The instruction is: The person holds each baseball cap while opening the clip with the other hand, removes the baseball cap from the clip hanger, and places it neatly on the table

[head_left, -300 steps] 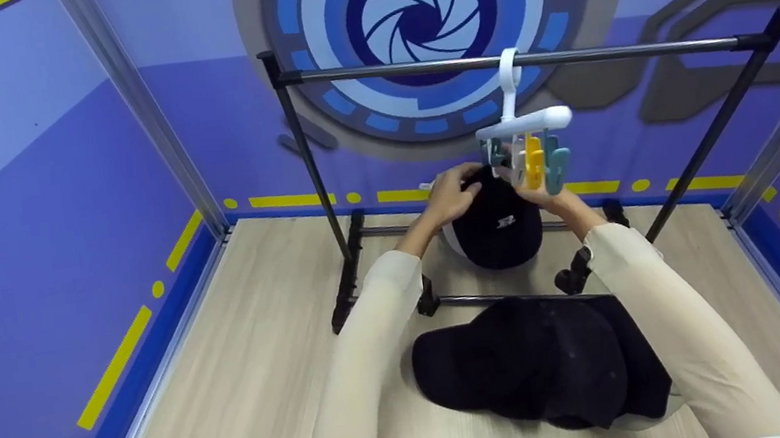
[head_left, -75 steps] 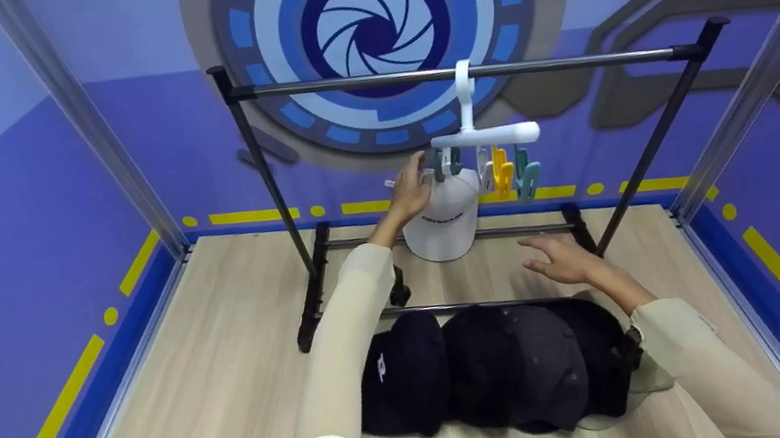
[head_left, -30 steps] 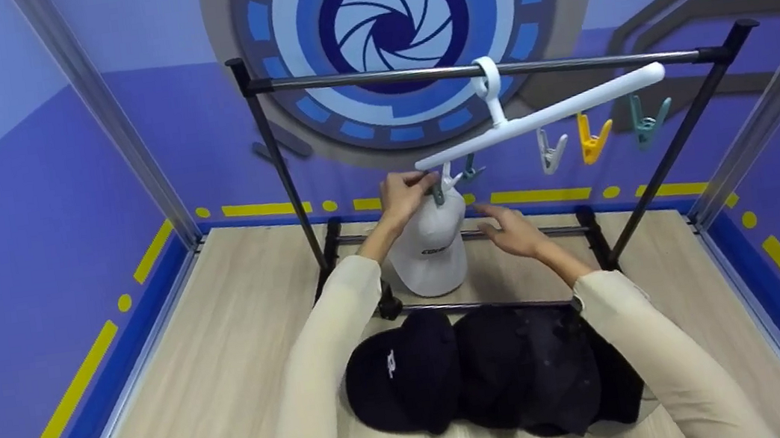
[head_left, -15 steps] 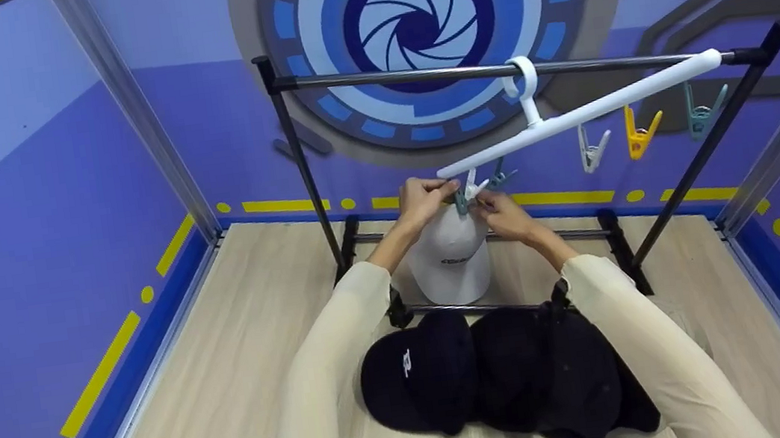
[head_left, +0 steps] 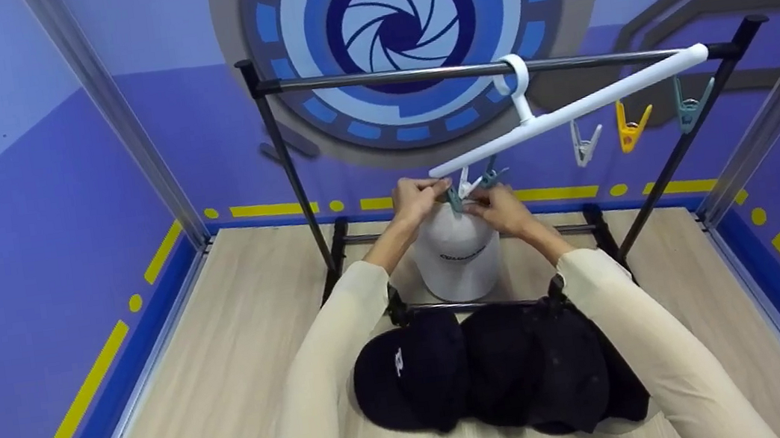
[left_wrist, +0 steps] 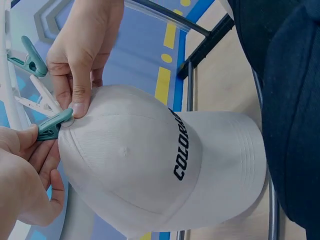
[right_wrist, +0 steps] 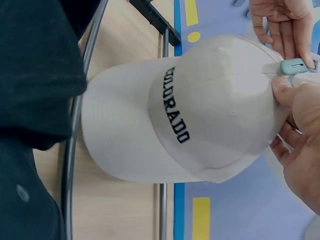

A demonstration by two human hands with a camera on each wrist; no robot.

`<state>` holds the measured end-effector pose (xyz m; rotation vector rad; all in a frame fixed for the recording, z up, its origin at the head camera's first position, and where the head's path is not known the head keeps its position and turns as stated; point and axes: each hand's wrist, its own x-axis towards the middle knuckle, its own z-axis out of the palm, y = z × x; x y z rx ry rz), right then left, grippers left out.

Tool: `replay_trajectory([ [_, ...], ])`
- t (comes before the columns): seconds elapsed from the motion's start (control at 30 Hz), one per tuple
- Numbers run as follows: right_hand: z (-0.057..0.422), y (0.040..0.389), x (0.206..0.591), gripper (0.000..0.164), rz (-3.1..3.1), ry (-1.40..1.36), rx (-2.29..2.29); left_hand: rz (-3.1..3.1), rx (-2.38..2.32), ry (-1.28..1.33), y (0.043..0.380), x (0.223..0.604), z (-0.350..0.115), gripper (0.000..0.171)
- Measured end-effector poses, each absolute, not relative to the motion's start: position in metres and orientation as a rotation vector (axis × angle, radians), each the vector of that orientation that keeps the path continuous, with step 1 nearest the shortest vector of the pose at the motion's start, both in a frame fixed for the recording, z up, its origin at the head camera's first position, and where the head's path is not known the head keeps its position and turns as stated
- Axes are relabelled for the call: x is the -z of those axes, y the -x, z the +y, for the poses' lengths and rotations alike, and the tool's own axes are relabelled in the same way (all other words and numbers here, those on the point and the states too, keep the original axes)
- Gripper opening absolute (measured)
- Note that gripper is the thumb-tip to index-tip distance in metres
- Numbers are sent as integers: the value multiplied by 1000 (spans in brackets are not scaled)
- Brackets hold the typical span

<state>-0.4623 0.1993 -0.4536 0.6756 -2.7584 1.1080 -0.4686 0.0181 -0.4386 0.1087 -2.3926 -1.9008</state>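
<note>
A white baseball cap (head_left: pixel 460 262) with dark COLORADO lettering hangs crown up, brim toward me, under the low left end of a white clip hanger (head_left: pixel 571 108). My left hand (head_left: pixel 414 201) pinches a green clip (head_left: pixel 455 200) at the back edge of the cap; the left wrist view shows this clip (left_wrist: pixel 55 124) between thumb and fingers. Beside it, my right hand (head_left: pixel 506 211) pinches the cap's edge, thumb on the outside, as the right wrist view shows on the cap (right_wrist: pixel 220 110). A white clip (head_left: pixel 467 182) and another green clip (head_left: pixel 492 177) hang close by.
The hanger hooks over the bar (head_left: pixel 387 80) of a black-ended rack. White, yellow (head_left: pixel 632 127) and green clips dangle from its raised right end. A row of dark caps (head_left: pixel 500 370) lies on the wooden floor in front, the leftmost with a white logo.
The black cap at the hanger ten seconds ago now lies in the floor row; a white cap hangs there instead. The hanger has tilted and turned. My right hand has come in to the cap.
</note>
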Motion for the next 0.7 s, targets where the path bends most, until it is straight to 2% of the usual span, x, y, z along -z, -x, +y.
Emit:
replay_trajectory([
  [0.7,209,465,440,19,-2909,-777,-1025,-2348,1958,-77,470,444,25,21],
])
